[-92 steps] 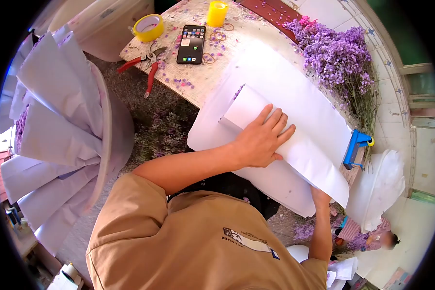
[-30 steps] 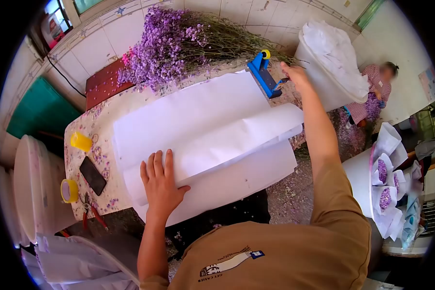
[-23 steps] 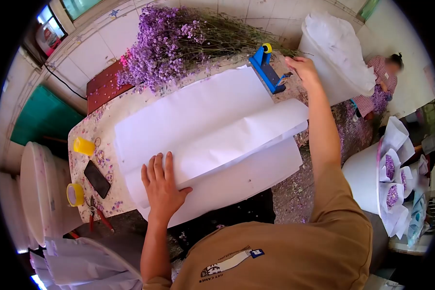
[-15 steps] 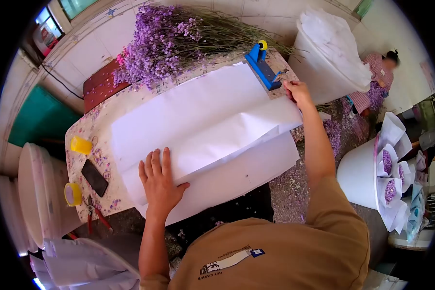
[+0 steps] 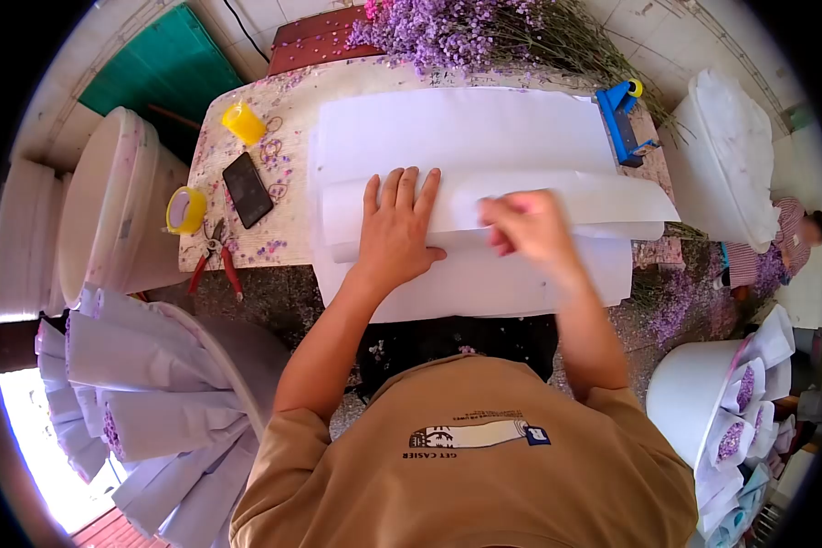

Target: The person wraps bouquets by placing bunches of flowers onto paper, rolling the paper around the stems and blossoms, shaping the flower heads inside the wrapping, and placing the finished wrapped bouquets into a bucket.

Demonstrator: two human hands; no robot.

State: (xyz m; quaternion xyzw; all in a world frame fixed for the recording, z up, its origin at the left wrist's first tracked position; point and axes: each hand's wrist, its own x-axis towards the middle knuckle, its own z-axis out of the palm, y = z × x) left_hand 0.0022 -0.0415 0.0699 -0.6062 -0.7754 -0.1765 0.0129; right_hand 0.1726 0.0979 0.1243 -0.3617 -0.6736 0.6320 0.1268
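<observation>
One smooth white paper roll (image 5: 616, 199), tube-shaped, is laid at mid-frame on flat sheets (image 5: 466, 128). The roll is pressed by the left hand (image 5: 399, 224), grip spread flat. Over it the right hand (image 5: 528, 224) is blurred; whether anything is pinched cannot be told. Upper left, two round yellow tapes (image 5: 244, 122) are seen.

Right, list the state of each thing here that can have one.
White wrapping paper: partly rolled
Left hand: palm down on the paper
Right hand: blurred, grip unclear
Smartphone: screen dark
Pruning shears: handles spread
Blue tape dispenser: upright
Loose purple flowers: lying unwrapped
Bouquets: wrapped
</observation>
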